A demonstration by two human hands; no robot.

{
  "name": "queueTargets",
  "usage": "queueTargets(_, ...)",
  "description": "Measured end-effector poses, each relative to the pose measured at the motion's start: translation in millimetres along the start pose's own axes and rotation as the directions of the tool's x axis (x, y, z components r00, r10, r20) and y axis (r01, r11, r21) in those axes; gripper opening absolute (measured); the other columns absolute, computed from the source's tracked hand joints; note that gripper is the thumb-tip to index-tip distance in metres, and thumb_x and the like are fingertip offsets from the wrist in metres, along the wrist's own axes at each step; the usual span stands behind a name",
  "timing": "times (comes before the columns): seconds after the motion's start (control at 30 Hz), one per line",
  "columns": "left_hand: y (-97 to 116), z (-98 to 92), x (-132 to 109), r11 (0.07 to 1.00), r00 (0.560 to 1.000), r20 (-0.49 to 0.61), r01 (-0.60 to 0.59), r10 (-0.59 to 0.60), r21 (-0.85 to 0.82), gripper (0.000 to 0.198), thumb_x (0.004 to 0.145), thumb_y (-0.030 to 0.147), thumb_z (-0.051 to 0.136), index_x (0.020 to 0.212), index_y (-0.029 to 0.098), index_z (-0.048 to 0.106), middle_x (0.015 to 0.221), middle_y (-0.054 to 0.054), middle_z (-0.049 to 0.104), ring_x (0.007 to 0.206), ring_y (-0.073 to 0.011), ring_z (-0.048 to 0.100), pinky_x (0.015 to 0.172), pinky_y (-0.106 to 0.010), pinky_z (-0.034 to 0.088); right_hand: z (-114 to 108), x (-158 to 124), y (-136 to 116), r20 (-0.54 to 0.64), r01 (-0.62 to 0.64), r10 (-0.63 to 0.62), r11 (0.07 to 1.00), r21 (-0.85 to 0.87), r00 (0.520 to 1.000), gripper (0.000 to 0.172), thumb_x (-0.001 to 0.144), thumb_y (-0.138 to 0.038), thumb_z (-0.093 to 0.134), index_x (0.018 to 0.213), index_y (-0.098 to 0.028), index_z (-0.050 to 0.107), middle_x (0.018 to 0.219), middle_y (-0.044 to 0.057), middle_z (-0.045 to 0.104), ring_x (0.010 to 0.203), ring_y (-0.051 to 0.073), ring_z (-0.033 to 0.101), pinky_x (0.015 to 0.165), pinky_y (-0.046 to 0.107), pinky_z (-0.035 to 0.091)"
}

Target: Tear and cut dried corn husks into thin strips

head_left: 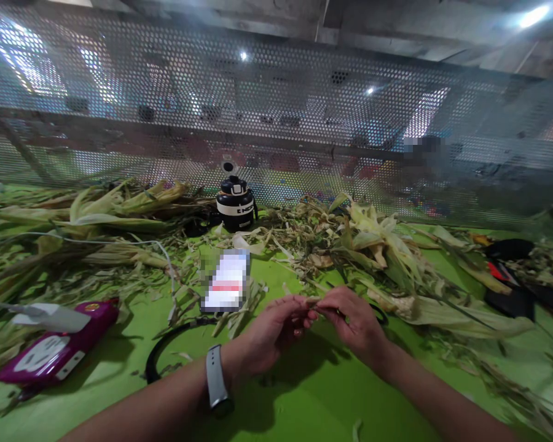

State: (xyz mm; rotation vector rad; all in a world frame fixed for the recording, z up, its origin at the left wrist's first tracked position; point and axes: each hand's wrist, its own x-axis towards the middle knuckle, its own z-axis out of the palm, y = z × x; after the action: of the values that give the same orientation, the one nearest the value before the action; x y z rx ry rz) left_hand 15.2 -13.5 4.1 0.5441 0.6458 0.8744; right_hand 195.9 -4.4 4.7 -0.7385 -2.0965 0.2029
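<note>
My left hand (276,331), with a grey watch band (216,377) on the wrist, is closed in a pinch at the middle of the green table. Fingertip to fingertip with it, my right hand (357,325) is pinched too. Between the fingers shows a thin brownish strip (314,304), perhaps corn husk; the fingers hide most of it. Just beyond the left hand lies a phone (228,282) with a lit, blurred screen. A corn husk with a pale cob end (400,306) lies right of my right hand.
Piles of corn husks (115,212) (373,236) spread left and right. A black bottle (236,205) with its lid up stands before a perforated metal panel (276,116). At left, a purple power strip (59,350) holds a white charger (53,318) with a cable. Dark items (509,276) lie far right.
</note>
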Motion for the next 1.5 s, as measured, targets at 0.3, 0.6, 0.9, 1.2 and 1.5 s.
queueTargets(0.3,-2,4.5,-6,0.938,0.986,0.03,-0.163,0.162,0.306,0.017,0.073,0.029,0.072,0.077,0.014,0.065,0.07,0.0,0.063,0.06,-0.0093,0.054,0.053,-0.02,0.04,8,-6,-9,0.003,-0.328,0.332,0.93,0.163,0.943,0.019,0.089,-0.021,0.053,0.108,-0.022,0.046,0.07,-0.003,0.053,0.06,0.012,0.054,0.055,0.022,0.047)
queueTargets(0.6,1,-0.3,-1,0.994,0.995,-0.06,-0.081,0.086,0.078,0.015,0.069,0.024,0.074,0.076,0.014,0.065,0.069,0.0,0.065,0.057,-0.0061,0.052,0.05,-0.016,0.034,1,-1,0,0.017,-0.027,0.027,1.0,0.002,0.999,0.018,0.088,-0.014,0.055,0.103,-0.023,0.059,0.087,0.004,0.064,0.08,0.016,0.061,0.07,0.027,0.051)
queueTargets(0.9,2,0.2,-1,0.998,0.999,-0.037,-0.038,0.04,0.04,0.016,0.068,0.023,0.074,0.081,0.013,0.069,0.07,-0.001,0.065,0.057,-0.0064,0.05,0.047,-0.016,0.03,3,-2,2,-0.008,0.005,-0.005,0.999,-0.05,1.0,0.014,0.092,-0.019,0.051,0.101,-0.023,0.062,0.083,0.004,0.064,0.075,0.016,0.062,0.067,0.027,0.052)
queueTargets(1.2,-3,5.0,-6,0.991,0.996,-0.056,-0.059,0.066,0.119,0.019,0.07,0.03,0.073,0.079,0.015,0.066,0.073,-0.002,0.065,0.062,-0.0094,0.054,0.048,-0.017,0.031,2,2,-9,-0.031,-0.097,0.096,0.994,-0.048,0.995,0.008,0.092,-0.02,0.052,0.093,-0.02,0.06,0.08,0.005,0.062,0.074,0.017,0.061,0.065,0.026,0.05)
queueTargets(1.5,2,8.4,-9,0.825,0.955,0.074,-0.287,0.289,0.486,0.027,0.073,0.04,0.069,0.079,0.014,0.068,0.066,-0.001,0.061,0.059,-0.0113,0.052,0.054,-0.022,0.041,4,1,-16,0.012,-0.216,0.217,0.976,-0.007,0.976,0.006,0.091,-0.021,0.051,0.089,-0.02,0.057,0.077,0.002,0.058,0.068,0.015,0.057,0.063,0.025,0.048)
